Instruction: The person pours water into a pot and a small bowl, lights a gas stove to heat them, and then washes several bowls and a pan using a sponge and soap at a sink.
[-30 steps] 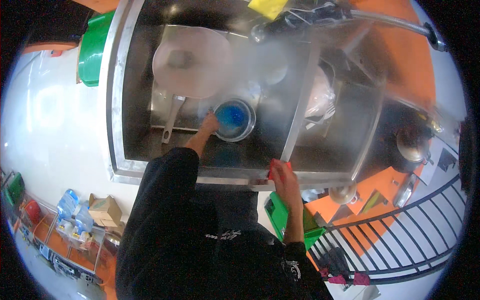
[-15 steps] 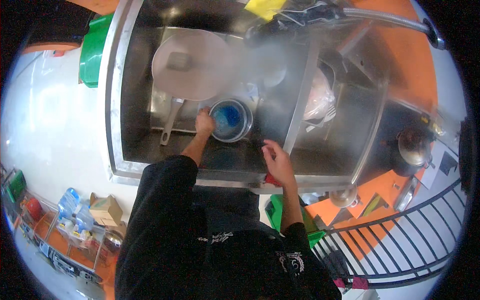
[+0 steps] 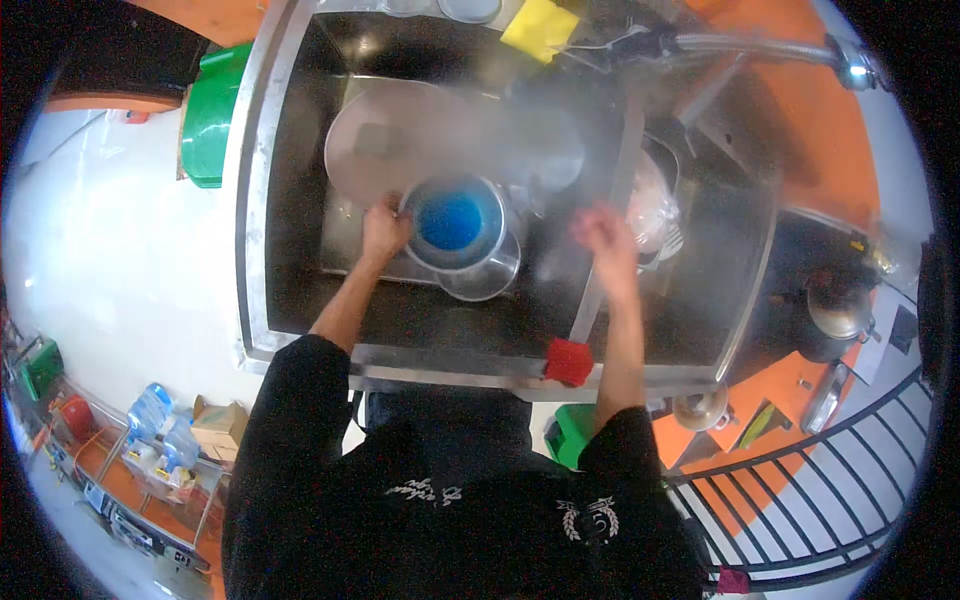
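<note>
My left hand (image 3: 384, 230) is closed on the left side of a round metal pot (image 3: 497, 225) in the left sink basin. Bright blue liquid (image 3: 450, 222) shows inside it. Below and partly behind the pot is a second round, see-through-looking vessel (image 3: 490, 280). A wide, pale pan (image 3: 360, 165) lies farther back, blurred by haze or steam. Near the divider between the basins is my right hand (image 3: 608, 242), smeared by motion; nothing can be made out in its fingers. Close to my right forearm, a red cloth or sponge (image 3: 569, 362) rests on the sink's front edge.
In the right basin sits a plastic-wrapped, pale item (image 3: 652, 205) in a dark tray. A yellow cloth (image 3: 540, 28) and a flexible metal hose (image 3: 750, 43) are at the back. To the right stands a lidded pot (image 3: 838, 305) near a black railing (image 3: 820, 510).
The pot in my left hand appears larger and has shifted, uncovering the vessel beneath. My right hand has moved right and away from me, leaving the red cloth fully visible. The view has shifted too.
</note>
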Action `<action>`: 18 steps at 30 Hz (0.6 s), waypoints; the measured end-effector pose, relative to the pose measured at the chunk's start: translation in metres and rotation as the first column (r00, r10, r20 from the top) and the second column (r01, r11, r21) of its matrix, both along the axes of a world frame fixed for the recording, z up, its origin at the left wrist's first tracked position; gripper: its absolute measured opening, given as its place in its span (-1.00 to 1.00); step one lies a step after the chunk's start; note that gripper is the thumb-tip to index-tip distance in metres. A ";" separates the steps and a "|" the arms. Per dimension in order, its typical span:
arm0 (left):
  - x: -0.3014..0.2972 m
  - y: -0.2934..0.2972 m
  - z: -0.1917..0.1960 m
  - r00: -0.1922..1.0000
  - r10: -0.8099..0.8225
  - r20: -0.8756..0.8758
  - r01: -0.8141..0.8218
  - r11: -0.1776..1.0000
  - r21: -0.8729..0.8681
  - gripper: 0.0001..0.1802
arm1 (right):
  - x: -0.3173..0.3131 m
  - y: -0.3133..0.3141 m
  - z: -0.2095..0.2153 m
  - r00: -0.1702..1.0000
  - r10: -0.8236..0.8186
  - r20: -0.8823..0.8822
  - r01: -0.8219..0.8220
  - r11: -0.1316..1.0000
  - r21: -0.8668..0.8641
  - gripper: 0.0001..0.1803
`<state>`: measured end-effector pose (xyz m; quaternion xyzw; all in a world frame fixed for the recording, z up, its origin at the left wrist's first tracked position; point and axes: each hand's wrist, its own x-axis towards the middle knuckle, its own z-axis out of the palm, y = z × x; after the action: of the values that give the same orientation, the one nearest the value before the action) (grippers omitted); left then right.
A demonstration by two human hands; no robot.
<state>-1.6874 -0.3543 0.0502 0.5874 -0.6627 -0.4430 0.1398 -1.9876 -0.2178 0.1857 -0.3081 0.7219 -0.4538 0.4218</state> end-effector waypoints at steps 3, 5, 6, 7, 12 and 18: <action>-0.001 -0.045 0.019 0.999 -0.022 0.049 0.020 0.999 0.030 -0.59 | -0.030 -0.060 0.015 0.983 -0.170 -0.068 0.167 0.985 -0.042 -0.50; -0.021 -0.070 0.037 0.996 0.004 0.093 -0.005 1.000 0.014 -0.60 | -0.050 -0.087 0.016 0.973 -0.156 -0.171 0.138 0.984 -0.113 -0.49; -0.033 -0.082 0.039 0.990 0.035 0.136 -0.036 0.999 0.003 -0.61 | -0.059 -0.099 0.018 0.930 -0.118 -0.348 0.049 0.979 -0.200 -0.48; -0.032 -0.094 0.026 0.989 0.045 0.138 -0.044 0.999 -0.007 -0.61 | -0.057 -0.113 0.025 0.859 -0.084 -0.506 -0.065 0.960 -0.271 -0.47; -0.072 -0.140 -0.032 0.994 0.088 -0.066 -0.097 0.984 -0.151 -0.62 | -0.031 -0.138 0.049 0.918 0.076 -0.390 -0.186 0.950 -0.253 -0.46; -0.106 -0.158 -0.049 0.991 0.068 -0.119 -0.084 0.988 -0.133 -0.61 | -0.025 -0.141 0.063 0.998 -0.070 -0.008 0.068 0.984 -0.164 -0.48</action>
<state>-1.7939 -0.5124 0.0012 0.5751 -0.6596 -0.4234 0.2345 -2.0125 -0.3586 0.2483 -0.3198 0.6955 -0.5236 0.3741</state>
